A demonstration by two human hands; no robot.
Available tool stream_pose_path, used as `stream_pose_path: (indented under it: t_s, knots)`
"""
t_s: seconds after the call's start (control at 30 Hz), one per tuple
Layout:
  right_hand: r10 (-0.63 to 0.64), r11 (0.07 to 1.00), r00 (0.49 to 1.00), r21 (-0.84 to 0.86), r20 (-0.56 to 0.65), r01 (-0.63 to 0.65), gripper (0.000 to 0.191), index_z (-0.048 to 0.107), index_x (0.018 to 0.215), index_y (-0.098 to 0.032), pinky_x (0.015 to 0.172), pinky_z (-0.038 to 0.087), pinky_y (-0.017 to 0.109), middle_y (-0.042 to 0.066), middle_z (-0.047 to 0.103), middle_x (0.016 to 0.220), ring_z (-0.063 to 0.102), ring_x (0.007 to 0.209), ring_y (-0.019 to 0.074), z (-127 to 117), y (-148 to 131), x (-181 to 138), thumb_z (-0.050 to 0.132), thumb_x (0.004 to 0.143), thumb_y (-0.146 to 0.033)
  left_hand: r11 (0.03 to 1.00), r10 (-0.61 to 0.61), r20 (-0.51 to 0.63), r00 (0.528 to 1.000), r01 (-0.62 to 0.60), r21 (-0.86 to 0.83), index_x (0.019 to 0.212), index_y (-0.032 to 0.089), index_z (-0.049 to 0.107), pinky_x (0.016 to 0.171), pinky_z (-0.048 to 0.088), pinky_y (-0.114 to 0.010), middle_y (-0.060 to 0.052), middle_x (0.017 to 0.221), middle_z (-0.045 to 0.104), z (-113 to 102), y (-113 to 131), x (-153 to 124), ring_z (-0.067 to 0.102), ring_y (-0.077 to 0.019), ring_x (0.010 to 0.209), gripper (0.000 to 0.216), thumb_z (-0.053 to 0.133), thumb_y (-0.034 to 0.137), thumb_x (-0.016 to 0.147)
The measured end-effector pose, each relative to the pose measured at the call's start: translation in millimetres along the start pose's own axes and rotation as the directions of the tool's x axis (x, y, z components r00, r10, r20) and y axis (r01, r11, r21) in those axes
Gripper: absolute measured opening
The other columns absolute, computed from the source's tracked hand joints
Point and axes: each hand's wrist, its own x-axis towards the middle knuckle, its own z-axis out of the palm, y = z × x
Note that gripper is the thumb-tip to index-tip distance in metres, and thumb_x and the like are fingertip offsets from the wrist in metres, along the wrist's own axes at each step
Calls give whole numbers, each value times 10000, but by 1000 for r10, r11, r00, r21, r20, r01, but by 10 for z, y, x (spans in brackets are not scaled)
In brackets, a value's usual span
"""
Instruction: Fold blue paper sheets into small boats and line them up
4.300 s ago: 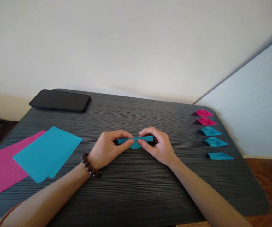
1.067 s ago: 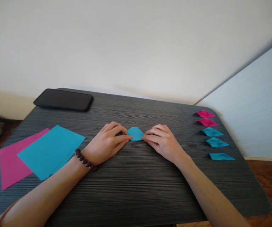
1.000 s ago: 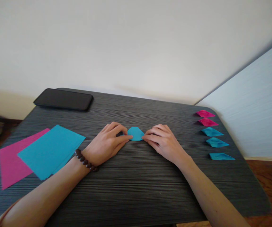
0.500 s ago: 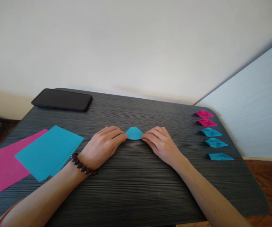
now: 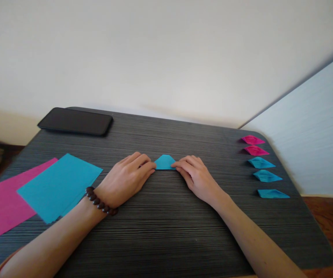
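Note:
A small folded blue paper (image 5: 165, 162) lies flat on the dark striped table (image 5: 166, 231), its point facing away from me. My left hand (image 5: 126, 179), with a bead bracelet on the wrist, presses its fingertips on the paper's left end. From the other side, my right hand (image 5: 197, 177) presses down the right end in the same way. Both hands rest low on the table with fingers close together, and they hide the paper's two ends.
Loose blue sheets (image 5: 59, 185) lie over a pink sheet (image 5: 4, 204) at the left. A black phone (image 5: 75, 121) sits at the far left corner. Along the right edge lies a row of folded pieces, two pink (image 5: 252, 139) and three blue (image 5: 266, 176). A white panel (image 5: 314, 139) stands beyond them.
Earlier both hands held the blue piece up as a thin strip. It now lies flat with its point away from me, and my fingers have flattened onto its ends.

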Motion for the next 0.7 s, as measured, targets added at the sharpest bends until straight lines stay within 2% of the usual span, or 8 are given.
stream_pose_path:
  t_s: [0.23, 0.33, 0.43, 0.57, 0.7]
  knots:
    - [25, 998, 999, 52, -38, -23, 217, 593, 1055, -217, 767, 392, 345, 57, 605, 939, 530, 866, 183, 14, -40, -6, 420, 925, -228, 987, -72, -32, 997, 67, -148, 944, 173, 626, 813, 450, -346, -56, 889, 585, 64, 13, 39, 512, -179, 851, 229, 407, 232, 920]
    - [-1, 1000, 999, 31, -52, 2, 218, 601, 1060, -216, 779, 380, 346, 61, 598, 976, 527, 898, 189, 30, -42, -15, 481, 900, -302, 978, -110, -19, 994, 104, -183, 926, 162, 614, 832, 436, -354, -56, 887, 589, 78, 7, 47, 510, -180, 856, 234, 390, 230, 926]
    - [-8, 999, 999, 34, -35, 9, 189, 620, 997, -220, 777, 362, 334, 39, 620, 946, 529, 884, 176, 30, -31, -10, 477, 905, -303, 973, -121, 19, 993, 122, -194, 931, 167, 606, 838, 426, -362, -51, 890, 592, 76, 0, 48, 510, -184, 861, 240, 382, 251, 932]
    - [59, 994, 998, 95, 2, -59, 178, 622, 915, -213, 763, 355, 316, 15, 639, 890, 533, 843, 157, 15, -25, 21, 456, 917, -279, 969, -129, 70, 989, 141, -204, 917, 179, 595, 835, 419, -361, -40, 885, 597, 58, -10, 47, 514, -185, 851, 225, 397, 285, 926]
    - [136, 983, 991, 123, 9, -137, 185, 624, 912, -211, 756, 363, 314, 11, 630, 852, 531, 821, 157, 22, -46, 54, 457, 914, -292, 966, -167, 89, 982, 181, -186, 909, 179, 584, 832, 419, -368, -40, 893, 605, 41, 21, 59, 520, -194, 858, 221, 396, 293, 923]
